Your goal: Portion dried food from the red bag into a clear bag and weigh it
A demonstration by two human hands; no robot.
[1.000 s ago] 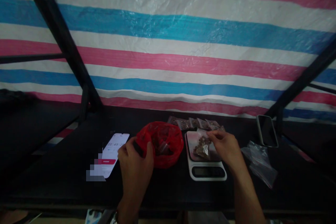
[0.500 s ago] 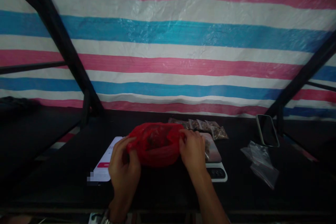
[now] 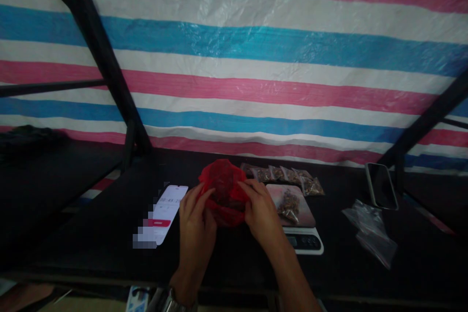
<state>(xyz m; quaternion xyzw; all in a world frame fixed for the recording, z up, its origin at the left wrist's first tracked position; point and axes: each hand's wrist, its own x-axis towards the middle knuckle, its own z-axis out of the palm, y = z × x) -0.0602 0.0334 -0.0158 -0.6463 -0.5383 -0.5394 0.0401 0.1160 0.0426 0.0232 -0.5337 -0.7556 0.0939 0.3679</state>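
A red plastic bag [image 3: 224, 186] sits on the dark table [image 3: 91, 234] in front of me. My left hand [image 3: 196, 218] grips its left side and my right hand [image 3: 259, 210] grips its right side, both with fingers closed on the plastic, squeezing the bag narrow. Just right of it stands a white kitchen scale [image 3: 303, 234] with a small clear packet of brown bits [image 3: 288, 203] lying on its platform.
A lit phone [image 3: 166, 210] lies left of the bag. Several small filled packets [image 3: 283, 174] line the table's back. A dark phone [image 3: 382, 186] and a heap of empty clear bags [image 3: 373, 229] lie at the right. Black frame bars cross a striped tarp behind.
My right hand left the packet on the scale and took the red bag's right side. Both hands have since drawn together, gathering the bag narrower.
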